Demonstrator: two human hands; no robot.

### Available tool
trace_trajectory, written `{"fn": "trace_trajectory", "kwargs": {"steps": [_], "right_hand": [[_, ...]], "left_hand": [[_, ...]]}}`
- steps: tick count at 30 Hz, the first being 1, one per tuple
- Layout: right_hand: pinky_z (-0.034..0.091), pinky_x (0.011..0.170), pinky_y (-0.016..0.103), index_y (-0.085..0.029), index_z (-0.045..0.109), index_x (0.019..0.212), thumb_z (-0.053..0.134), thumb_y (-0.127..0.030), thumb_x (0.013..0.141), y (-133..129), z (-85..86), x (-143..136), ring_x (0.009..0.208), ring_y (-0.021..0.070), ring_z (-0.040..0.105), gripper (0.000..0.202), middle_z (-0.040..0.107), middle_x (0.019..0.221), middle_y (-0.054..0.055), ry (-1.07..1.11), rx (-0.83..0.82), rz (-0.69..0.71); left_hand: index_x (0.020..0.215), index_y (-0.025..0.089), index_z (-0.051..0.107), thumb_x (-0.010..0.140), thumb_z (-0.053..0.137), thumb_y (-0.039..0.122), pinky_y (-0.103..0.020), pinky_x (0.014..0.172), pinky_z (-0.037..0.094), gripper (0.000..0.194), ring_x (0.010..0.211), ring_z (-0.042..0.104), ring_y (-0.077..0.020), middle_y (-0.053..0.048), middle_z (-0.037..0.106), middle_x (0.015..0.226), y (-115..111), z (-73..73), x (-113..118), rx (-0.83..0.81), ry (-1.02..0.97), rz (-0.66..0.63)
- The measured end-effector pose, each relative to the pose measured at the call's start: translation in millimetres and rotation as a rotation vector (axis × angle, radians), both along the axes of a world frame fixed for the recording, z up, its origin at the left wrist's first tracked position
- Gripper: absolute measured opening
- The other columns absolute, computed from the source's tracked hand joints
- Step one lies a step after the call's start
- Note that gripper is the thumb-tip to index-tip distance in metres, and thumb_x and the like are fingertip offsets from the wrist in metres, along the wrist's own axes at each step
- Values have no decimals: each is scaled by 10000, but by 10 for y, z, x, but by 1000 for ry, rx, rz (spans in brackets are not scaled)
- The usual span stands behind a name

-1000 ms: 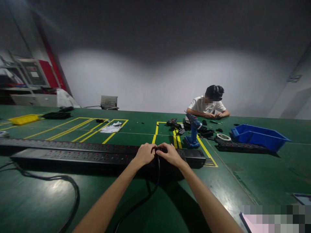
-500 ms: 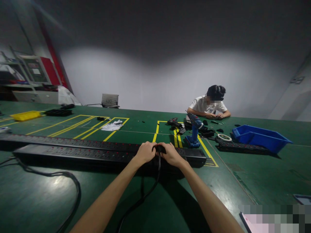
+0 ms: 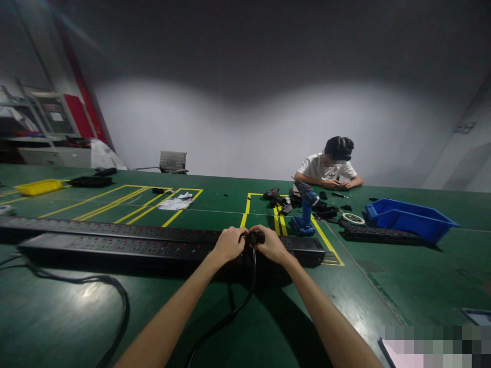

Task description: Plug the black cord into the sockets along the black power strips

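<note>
My left hand and my right hand meet over the right half of a long black power strip. Between their fingertips is a black plug, which both hands pinch. Its black cable hangs down over the strip's near side and curves across the table to the lower left. The strip has rows of sockets with small red marks. Behind it, a second black power strip lies parallel. My fingers partly cover the plug, so I cannot tell whether it sits in a socket.
Right of my hands a blue cordless drill stands upright. Farther right are a blue bin and a short black strip. Another black cable loops at lower left. A person leans on the table's far side.
The plug between my fingers has turned slightly, and more of it shows toward the right. The hanging cable has shifted a little to the right. Both hands stay at about the same spot.
</note>
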State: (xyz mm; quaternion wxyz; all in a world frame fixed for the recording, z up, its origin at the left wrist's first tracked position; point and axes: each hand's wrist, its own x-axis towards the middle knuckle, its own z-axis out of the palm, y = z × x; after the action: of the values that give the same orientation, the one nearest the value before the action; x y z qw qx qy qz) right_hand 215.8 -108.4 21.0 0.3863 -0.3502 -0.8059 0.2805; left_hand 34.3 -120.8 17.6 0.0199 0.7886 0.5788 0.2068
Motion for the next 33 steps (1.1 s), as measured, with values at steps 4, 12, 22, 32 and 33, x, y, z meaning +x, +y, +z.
{"fn": "trace_trajectory", "kwargs": {"steps": [4, 12, 22, 32, 33], "right_hand": [[446, 821, 304, -171, 585, 1044, 650, -257, 725, -38, 84, 55, 904, 182, 594, 337, 650, 958, 38, 50, -3, 44], [441, 662, 226, -203, 633, 1036, 700, -141, 595, -223, 494, 234, 809, 164, 603, 450, 661, 924, 7, -253, -43, 251], [425, 603, 260, -301, 705, 890, 741, -230, 649, -637, 390, -10, 662, 166, 616, 254, 650, 677, -43, -672, -86, 358], [500, 769, 314, -254, 644, 1049, 591, -339, 872, -711, 252, -48, 891, 177, 606, 204, 638, 1031, 38, -513, -118, 285], [491, 721, 296, -276, 669, 1016, 636, -330, 830, -670, 323, -13, 825, 175, 616, 197, 663, 935, 18, -513, -119, 298]], "left_hand": [[1062, 260, 627, 863, 461, 209, -331, 899, 400, 264, 1007, 577, -213, -48, 666, 1006, -16, 32, 2, -25, 7, -8], [984, 251, 640, 879, 433, 228, -317, 865, 404, 233, 959, 590, -205, -44, 675, 977, -48, 56, 13, -11, -4, -14], [1054, 257, 644, 883, 437, 222, -321, 949, 385, 271, 1007, 580, -187, -25, 674, 1040, -17, -6, -3, 19, -40, -32], [1056, 254, 649, 880, 440, 219, -327, 960, 385, 276, 1012, 581, -194, -29, 676, 1042, -23, 1, 6, 7, -40, -21], [1053, 254, 649, 881, 439, 218, -324, 956, 386, 273, 1009, 581, -193, -29, 677, 1038, -24, 2, 5, 12, -43, -21]]}}
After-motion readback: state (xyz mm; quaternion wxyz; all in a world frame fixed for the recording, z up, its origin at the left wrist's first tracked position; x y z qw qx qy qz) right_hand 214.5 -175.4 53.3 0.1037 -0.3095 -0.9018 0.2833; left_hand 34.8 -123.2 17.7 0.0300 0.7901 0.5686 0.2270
